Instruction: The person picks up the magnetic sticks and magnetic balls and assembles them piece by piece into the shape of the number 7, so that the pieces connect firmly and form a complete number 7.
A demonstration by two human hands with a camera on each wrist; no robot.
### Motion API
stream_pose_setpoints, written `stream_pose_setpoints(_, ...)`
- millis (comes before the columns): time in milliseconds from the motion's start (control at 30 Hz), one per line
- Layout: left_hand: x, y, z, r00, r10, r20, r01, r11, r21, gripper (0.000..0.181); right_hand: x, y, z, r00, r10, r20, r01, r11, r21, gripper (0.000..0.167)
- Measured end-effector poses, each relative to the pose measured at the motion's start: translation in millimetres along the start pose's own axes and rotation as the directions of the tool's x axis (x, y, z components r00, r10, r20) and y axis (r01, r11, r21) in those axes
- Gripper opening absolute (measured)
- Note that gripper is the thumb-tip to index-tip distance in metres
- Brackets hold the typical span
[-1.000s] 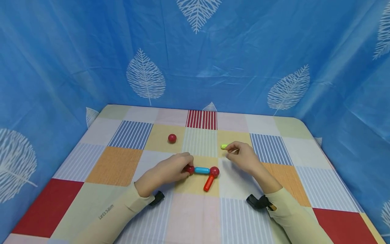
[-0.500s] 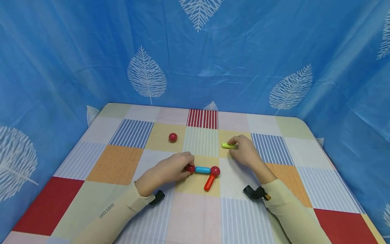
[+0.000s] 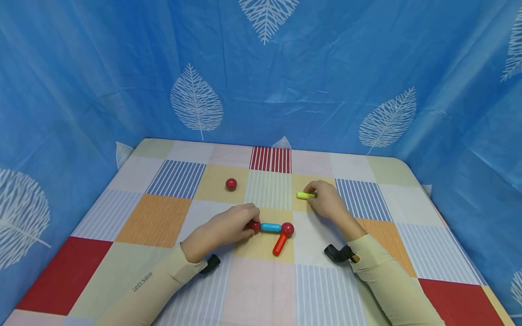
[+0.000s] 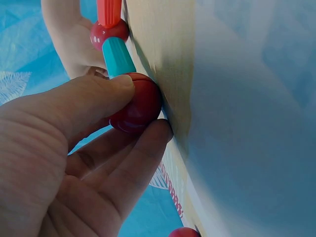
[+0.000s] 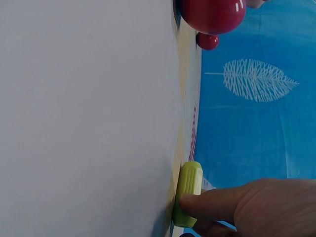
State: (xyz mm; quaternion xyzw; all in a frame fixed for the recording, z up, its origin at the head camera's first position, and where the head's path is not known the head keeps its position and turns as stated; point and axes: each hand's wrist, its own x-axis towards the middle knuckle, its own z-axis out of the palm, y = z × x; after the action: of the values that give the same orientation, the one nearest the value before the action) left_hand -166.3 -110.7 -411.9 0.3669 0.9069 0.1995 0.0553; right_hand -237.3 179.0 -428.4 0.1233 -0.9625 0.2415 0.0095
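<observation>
My left hand [image 3: 230, 222] pinches a red ball [image 4: 143, 103] between thumb and fingers, low over the cloth. Joined to that ball is a blue rod [image 3: 271, 227], which runs to a second red ball [image 3: 287, 229]. From this second ball a red-orange rod [image 3: 279, 245] points toward the near side. Farther back on the right, my right hand [image 3: 326, 199] holds a yellow-green rod [image 5: 190, 185] by its right part, thumb on its side in the right wrist view. The rod lies at the cloth, its left end showing in the head view.
A loose red ball [image 3: 231, 184] sits farther back, left of the middle. Patchwork cloth [image 3: 261, 285] covers the table. Blue curtains [image 3: 318, 77] with white leaf prints stand behind and at both sides. Each wrist bears a black strapped device [image 3: 337, 254].
My right hand has moved slightly up and taken hold of the yellow-green rod, more of which now shows. The left hand and the joined pieces have stayed in place.
</observation>
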Motion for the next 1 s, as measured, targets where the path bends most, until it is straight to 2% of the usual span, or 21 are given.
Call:
stream_pose_setpoints(467,0.9,0.3,1.4,1.000,-0.012,-0.001,0.012,1.000,0.019,0.017,-24.7,-2.3,-7.6,1.000,-0.003,0.024,0.002,1.000,0.012,0.018)
stream_pose_setpoints(1000,0.3,-1.5,2.3,1.000,0.003,-0.012,-0.003,1.000,0.007,0.018,-46.3,-14.0,-8.2,0.995,-0.097,0.003,0.097,0.995,0.007,0.020)
